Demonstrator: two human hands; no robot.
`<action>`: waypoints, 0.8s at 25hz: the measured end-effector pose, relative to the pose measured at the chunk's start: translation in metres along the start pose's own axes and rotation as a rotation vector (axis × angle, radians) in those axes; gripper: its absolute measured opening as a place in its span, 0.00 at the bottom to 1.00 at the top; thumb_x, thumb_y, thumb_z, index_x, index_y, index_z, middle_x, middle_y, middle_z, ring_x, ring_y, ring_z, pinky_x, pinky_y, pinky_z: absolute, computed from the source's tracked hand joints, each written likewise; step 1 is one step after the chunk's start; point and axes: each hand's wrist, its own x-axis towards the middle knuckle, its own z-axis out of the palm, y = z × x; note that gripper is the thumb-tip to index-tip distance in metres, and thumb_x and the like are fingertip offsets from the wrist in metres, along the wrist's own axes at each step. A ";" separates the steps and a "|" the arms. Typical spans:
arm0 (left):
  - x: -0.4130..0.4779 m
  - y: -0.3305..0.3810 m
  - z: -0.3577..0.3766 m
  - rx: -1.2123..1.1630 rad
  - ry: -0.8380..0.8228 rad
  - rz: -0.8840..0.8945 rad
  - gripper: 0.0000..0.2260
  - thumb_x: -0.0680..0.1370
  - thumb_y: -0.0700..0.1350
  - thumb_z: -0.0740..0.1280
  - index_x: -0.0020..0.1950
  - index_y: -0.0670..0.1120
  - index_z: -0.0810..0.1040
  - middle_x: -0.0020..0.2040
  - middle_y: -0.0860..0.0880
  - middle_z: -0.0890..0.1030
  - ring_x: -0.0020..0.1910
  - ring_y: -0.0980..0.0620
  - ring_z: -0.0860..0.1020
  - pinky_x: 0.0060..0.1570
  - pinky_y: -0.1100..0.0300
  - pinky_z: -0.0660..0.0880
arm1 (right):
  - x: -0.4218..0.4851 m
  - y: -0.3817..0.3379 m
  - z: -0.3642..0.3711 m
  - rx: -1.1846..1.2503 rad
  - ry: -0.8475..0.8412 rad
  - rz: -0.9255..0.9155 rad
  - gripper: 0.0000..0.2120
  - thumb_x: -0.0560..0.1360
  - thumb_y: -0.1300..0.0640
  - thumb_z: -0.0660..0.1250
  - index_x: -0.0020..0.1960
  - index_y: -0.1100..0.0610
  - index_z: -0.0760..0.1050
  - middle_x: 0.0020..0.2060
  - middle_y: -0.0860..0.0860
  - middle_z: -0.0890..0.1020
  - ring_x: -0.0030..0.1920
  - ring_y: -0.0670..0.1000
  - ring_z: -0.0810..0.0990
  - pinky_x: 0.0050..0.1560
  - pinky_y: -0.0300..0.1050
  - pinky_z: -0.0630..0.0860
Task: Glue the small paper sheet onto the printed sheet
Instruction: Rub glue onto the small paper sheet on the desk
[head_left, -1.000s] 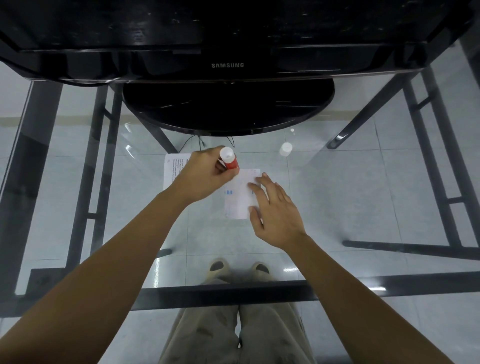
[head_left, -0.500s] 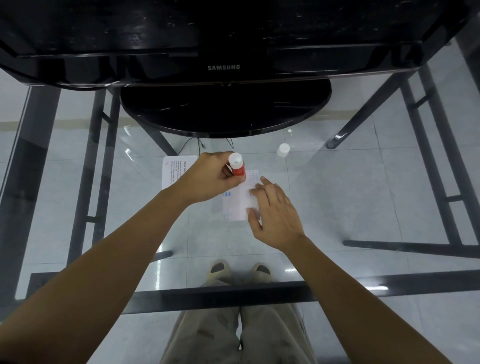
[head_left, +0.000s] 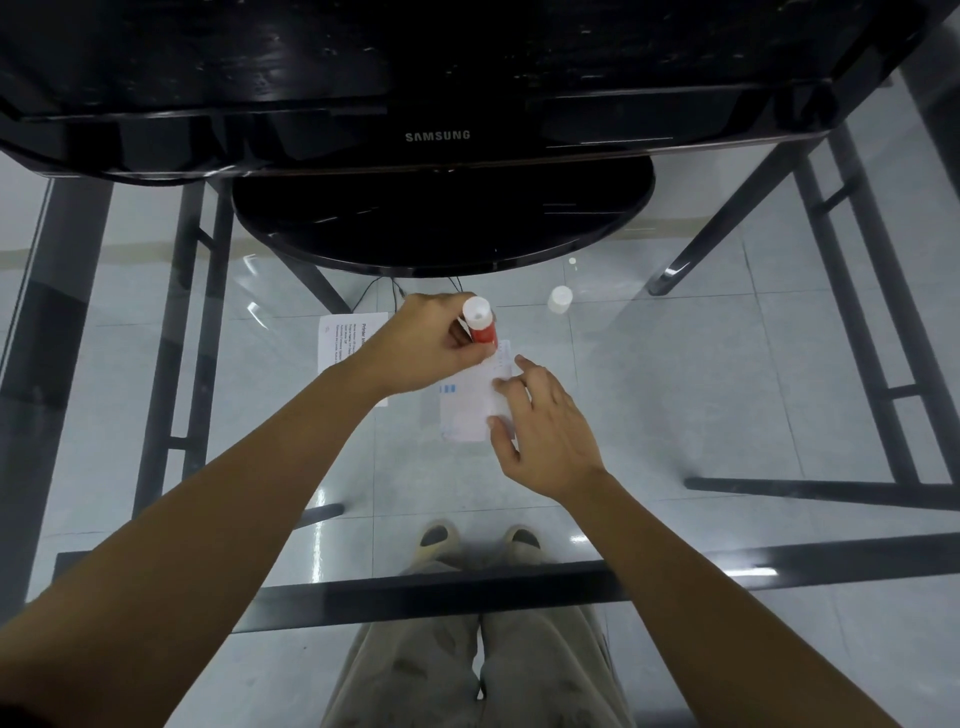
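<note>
Glue stick (head_left: 480, 326) in left hand (head_left: 431, 349): red body, white end. Small sheet (head_left: 467, 410) under right hand (head_left: 545, 431): white, blue marks. Printed sheet (head_left: 343, 343) behind left hand: white, black text. Cap (head_left: 560, 299) beyond right hand: white. Monitor (head_left: 436, 104): glossy black.

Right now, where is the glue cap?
The cap stands alone on the glass table, right of the glue stick, just before the monitor base.

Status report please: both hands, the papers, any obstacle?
Left hand grips glue stick, tip down on small sheet. Right hand pins sheet. Printed sheet beside. Cap off, clear.
</note>
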 end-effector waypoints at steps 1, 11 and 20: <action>0.000 0.001 0.001 0.007 -0.031 0.005 0.09 0.72 0.47 0.71 0.50 0.45 0.78 0.44 0.48 0.83 0.42 0.52 0.80 0.47 0.56 0.77 | 0.000 0.000 0.000 0.001 0.003 -0.006 0.19 0.74 0.49 0.62 0.61 0.58 0.70 0.63 0.61 0.74 0.61 0.60 0.74 0.58 0.52 0.74; 0.004 0.002 0.003 -0.006 0.037 -0.021 0.08 0.73 0.47 0.70 0.49 0.46 0.78 0.44 0.48 0.83 0.41 0.54 0.79 0.46 0.58 0.77 | 0.000 0.001 0.002 0.005 0.007 0.009 0.19 0.74 0.47 0.61 0.61 0.56 0.69 0.63 0.60 0.73 0.62 0.59 0.74 0.58 0.51 0.73; 0.007 0.004 0.007 0.002 -0.019 -0.010 0.07 0.72 0.47 0.70 0.48 0.47 0.78 0.43 0.50 0.83 0.39 0.56 0.79 0.41 0.71 0.71 | 0.001 -0.001 0.000 -0.001 0.023 0.003 0.18 0.73 0.49 0.62 0.60 0.57 0.71 0.61 0.61 0.75 0.60 0.60 0.75 0.57 0.52 0.73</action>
